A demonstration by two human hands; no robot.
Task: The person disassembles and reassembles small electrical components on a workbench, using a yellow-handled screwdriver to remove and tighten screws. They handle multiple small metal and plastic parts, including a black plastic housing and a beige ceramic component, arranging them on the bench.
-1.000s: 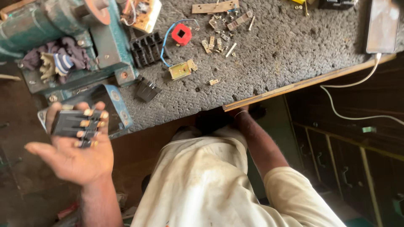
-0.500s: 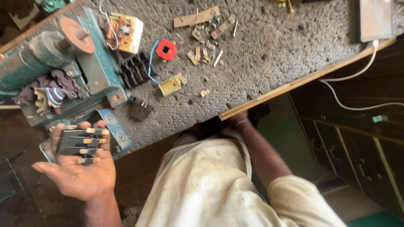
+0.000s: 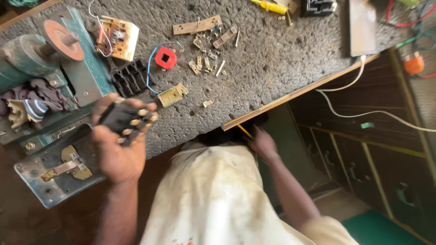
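I see the left hand (image 3: 119,149) closed around a black terminal block (image 3: 121,119) with brass screws, held over the near left bench edge beside the teal machine base (image 3: 54,174). Far of it, a red ring part (image 3: 165,58) on the bench. At right, the right hand (image 3: 263,144) grips a yellow pencil-like tool (image 3: 244,131) under the bench edge.

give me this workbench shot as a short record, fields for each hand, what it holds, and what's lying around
left hand: left hand raised over the bench edge, gripping a black terminal block with brass screws
right hand: right hand low under the table edge, holding a thin yellow tool; kind unclear
bench: rough grey table
near left hand: black ribbed part, red square ring with blue wire, circuit board
scattered: small brass pieces
far left: green machine
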